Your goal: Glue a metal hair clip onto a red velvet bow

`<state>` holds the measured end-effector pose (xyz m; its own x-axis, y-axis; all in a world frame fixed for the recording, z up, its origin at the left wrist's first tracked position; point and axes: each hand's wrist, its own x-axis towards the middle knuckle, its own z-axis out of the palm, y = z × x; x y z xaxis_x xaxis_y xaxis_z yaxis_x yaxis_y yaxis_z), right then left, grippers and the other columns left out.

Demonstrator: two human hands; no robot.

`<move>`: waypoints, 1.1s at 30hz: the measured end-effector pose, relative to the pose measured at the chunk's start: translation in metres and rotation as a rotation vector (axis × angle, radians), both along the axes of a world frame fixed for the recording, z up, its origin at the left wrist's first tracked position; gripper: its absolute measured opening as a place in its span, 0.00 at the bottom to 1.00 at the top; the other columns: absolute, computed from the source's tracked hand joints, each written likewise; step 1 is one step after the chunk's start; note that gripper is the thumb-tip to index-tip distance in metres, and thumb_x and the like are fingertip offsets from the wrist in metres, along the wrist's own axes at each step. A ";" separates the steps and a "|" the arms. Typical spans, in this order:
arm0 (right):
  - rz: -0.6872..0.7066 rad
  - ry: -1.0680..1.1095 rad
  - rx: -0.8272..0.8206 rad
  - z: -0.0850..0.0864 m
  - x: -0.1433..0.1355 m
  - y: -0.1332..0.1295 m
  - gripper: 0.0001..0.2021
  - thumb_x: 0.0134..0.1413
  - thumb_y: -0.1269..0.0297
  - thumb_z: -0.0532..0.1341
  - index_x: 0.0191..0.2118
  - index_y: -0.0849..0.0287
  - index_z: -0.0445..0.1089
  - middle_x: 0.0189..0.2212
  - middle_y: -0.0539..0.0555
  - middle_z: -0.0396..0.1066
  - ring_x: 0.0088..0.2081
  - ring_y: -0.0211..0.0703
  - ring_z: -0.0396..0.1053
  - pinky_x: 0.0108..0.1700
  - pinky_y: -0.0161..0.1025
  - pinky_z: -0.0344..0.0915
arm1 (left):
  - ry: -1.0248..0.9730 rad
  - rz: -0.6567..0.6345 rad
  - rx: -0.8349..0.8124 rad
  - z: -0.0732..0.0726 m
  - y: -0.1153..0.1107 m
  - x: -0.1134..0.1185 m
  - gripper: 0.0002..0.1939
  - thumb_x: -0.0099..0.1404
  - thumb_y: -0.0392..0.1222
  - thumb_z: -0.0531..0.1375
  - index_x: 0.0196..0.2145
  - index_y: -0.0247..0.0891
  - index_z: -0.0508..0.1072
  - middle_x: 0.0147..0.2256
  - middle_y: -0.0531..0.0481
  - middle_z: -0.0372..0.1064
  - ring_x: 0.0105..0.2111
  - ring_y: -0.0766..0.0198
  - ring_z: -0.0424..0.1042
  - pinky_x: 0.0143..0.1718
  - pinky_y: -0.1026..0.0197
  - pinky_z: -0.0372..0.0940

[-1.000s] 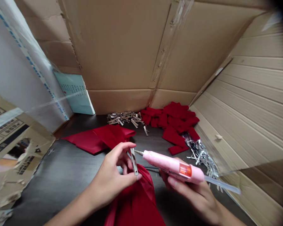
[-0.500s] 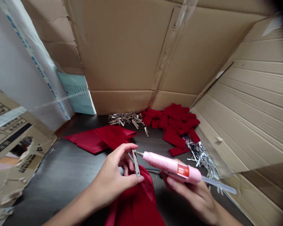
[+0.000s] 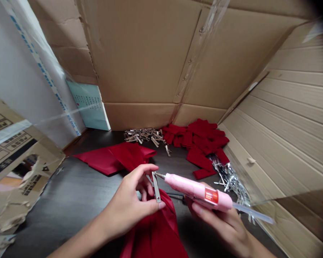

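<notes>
- little has moved since the earlier frame; the nozzle [image 3: 160, 176] of the pink glue gun [image 3: 191, 185] now sits closer to the top end of the metal clip [image 3: 156, 188], whose face has lost its bright glint; most other shift looks like camera drift
- the clip stands nearly upright just left of the glue gun; the left hand [image 3: 130, 195] pinches it end to end between forefinger and thumb, opened only by the clip's length
- the right hand [image 3: 220, 222] is wrapped round the glue gun from below; its trigger finger is too hidden to judge
- the left fingertip is very near the nozzle; a slip or tremor of either hand could burn it, if the tip is hot; a pinch at the ends alone could let the clip twist out; a drip could mark the red cloth [image 3: 156, 229], which lies below and left of the glue gun
- that cloth is smooth, with sheeny folds; red strips [image 3: 204, 132] beyond the glue gun look matte and velvety; the clip is narrow and flat; more clips [image 3: 142, 134] lie heaped beyond and left of the glue gun; a translucent, rod-shaped glue stick [image 3: 253, 212] juts from its rear
</notes>
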<state>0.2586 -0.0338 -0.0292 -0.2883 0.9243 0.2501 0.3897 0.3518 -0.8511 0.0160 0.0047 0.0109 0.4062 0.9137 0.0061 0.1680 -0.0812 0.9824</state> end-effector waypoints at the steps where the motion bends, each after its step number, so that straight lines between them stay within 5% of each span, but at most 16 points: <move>1: 0.004 -0.004 0.007 0.000 0.000 0.000 0.11 0.64 0.58 0.54 0.36 0.58 0.69 0.31 0.54 0.67 0.33 0.41 0.66 0.33 0.35 0.66 | 0.000 -0.002 0.000 0.000 0.000 0.000 0.30 0.54 0.39 0.68 0.52 0.41 0.62 0.31 0.54 0.66 0.30 0.66 0.65 0.32 0.61 0.63; 33: 0.012 -0.010 0.016 -0.001 0.003 -0.002 0.09 0.63 0.59 0.55 0.39 0.57 0.70 0.32 0.53 0.67 0.33 0.42 0.67 0.35 0.36 0.67 | -0.010 -0.002 0.004 0.000 0.001 0.000 0.30 0.54 0.40 0.68 0.53 0.42 0.61 0.31 0.55 0.65 0.30 0.67 0.65 0.32 0.62 0.63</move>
